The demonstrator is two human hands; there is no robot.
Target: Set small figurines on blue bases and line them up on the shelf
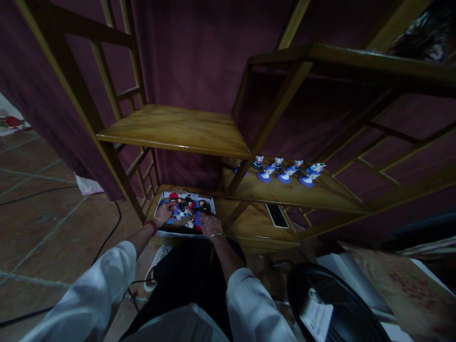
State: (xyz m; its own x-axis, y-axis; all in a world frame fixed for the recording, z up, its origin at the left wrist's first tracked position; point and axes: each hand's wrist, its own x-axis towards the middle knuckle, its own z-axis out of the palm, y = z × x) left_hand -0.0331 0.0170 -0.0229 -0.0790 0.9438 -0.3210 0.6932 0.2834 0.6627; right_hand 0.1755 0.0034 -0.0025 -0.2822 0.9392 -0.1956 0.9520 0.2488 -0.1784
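Note:
A shallow white box full of small figurines sits on the low wooden shelf in front of me. Over its left side, my left hand has its fingers closed on a figurine with purple-blue on it. At the box's right side my right hand grips another figurine by a round purple base. The fingers partly cover both pieces. Black, red, white and blue figures lie jumbled between the two hands.
On the middle shelf at the right, several figurines on purple bases stand in rows. A phone-like dark slab with a white edge lies on the low shelf. A wooden upright divides the unit. A black chair is at lower right; cables cross the floor.

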